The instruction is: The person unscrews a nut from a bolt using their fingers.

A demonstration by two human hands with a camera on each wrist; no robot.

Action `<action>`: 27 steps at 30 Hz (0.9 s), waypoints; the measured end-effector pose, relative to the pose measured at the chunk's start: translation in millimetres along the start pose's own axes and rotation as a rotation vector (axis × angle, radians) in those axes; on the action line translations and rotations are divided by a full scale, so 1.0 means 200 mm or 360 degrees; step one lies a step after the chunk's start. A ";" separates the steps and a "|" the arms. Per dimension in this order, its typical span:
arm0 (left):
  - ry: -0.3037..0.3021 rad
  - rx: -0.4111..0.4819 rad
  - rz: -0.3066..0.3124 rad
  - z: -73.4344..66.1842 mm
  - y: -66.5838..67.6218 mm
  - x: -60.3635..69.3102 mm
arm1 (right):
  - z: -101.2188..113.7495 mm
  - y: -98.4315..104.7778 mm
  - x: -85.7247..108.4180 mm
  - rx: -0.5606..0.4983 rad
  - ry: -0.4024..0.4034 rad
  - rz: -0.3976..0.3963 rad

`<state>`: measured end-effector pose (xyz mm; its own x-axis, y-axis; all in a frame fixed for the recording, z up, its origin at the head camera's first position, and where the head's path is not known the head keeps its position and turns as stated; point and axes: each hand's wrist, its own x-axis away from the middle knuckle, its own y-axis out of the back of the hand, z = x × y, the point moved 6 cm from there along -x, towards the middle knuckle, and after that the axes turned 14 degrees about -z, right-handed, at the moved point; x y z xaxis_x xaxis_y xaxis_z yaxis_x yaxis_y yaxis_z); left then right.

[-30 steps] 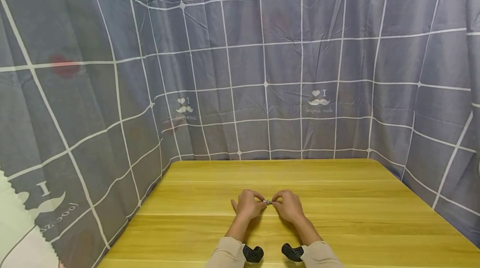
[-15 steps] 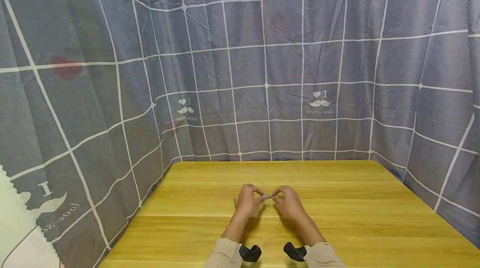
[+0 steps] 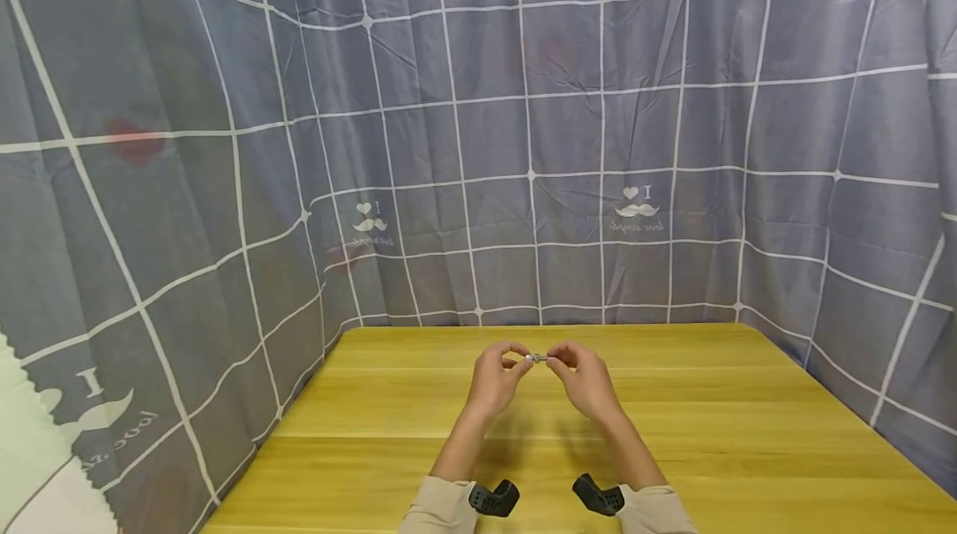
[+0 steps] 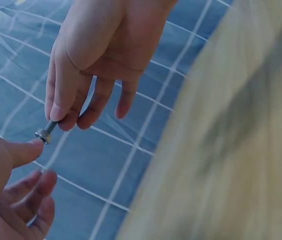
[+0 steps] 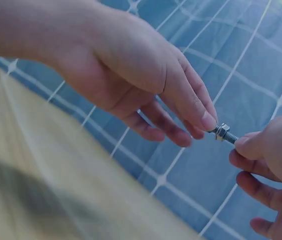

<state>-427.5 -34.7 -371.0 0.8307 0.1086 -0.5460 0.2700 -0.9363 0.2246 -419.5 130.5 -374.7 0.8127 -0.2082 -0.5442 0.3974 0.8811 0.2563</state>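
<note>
Between both hands a small metal bolt (image 3: 538, 359) is held roughly level, with a nut (image 5: 223, 131) and what looks like a washer around its shank. My left hand (image 3: 493, 379) pinches one end between thumb and fingertips. On the other side, my right hand (image 3: 588, 378) pinches the threaded shank (image 4: 52, 124). Fingertips cover both bolt ends, so the head cannot be made out. The remaining fingers of each hand hang loosely bent. Shadows below suggest both hands are raised off the table.
A yellow wood-grain table (image 3: 673, 434) spreads under the arms. Grey curtains (image 3: 568, 135) with white grid lines surround its back and sides. Black curved devices (image 3: 495, 499) sit at both sleeve cuffs. A pale scalloped cloth edge (image 3: 45, 451) hangs at the lower left.
Both hands have risen and moved forward, away from the body, carrying the bolt with them. Both keep their pinch, and their shadows are now farther below them on the table.
</note>
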 end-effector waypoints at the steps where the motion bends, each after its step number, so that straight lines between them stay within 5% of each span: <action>1: 0.0004 0.0031 -0.0003 -0.02 0.01 -0.01 | 0.02 0.01 0.00 -0.0035 -0.0012 -0.0015; 7: -0.0010 0.0206 -0.0036 -0.10 0.04 -0.02 | 0.10 0.04 -0.02 -0.0172 -0.0052 -0.0061; 22: -0.0372 0.0278 -0.0247 -0.25 0.11 -0.04 | 0.21 0.08 -0.02 -0.0455 -0.0088 -0.0078; 27: -0.0448 0.0269 -0.0220 -0.38 0.14 0.00 | 0.23 0.05 -0.01 -0.0506 -0.0083 -0.0032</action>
<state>-383.4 -36.3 -303.4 0.6189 0.1636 -0.7683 0.2666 -0.9638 0.0095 -397.3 120.1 -334.0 0.8302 -0.2411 -0.5027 0.2671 0.9634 -0.0209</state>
